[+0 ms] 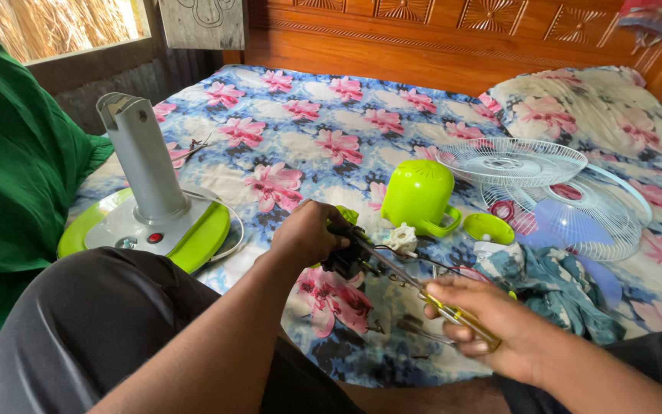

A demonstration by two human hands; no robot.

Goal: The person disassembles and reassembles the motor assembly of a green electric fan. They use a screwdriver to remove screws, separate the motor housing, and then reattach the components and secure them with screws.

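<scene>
Setting: bed (331, 130) w/ floral sheet, carved wooden headboard (438, 38) behind; we sit w/ knees up, looking down at both hands.
Left hand (306, 234): grip closed around small black part (344, 261), prob. a fan component w/ wires; held just above sheet, near centre.
Right hand (492, 326): grip closed on yellow-handled screwdriver (465, 318); handle in fingers, metal shaft runs up-left.
Key relation: black part lies up-left of right hand; screwdriver long axis points diagonally from lower right to upper left, tip at or v. close to the part. We can't tell whether tip is seated in a screw. Left hand already on part; right hand well apart from it, joined only by shaft.
Wires: thin leads trail from part toward right hand, over sheet.
White piece (402, 238): small plastic bit, just beyond part, on sheet.
Green housing (419, 195): lime dome-shaped cover, upright, behind hands.
Green cap (488, 228): small round lid, beside housing, right.
Fan guards (545, 184): two white wire grilles, overlapping, far right.
Fan base (151, 207): grey column on green-edged round stand, left of our knee.
Cloth (553, 280): teal patterned rag, near right hand.
Green fabric (9, 153): large, at left edge.
</scene>
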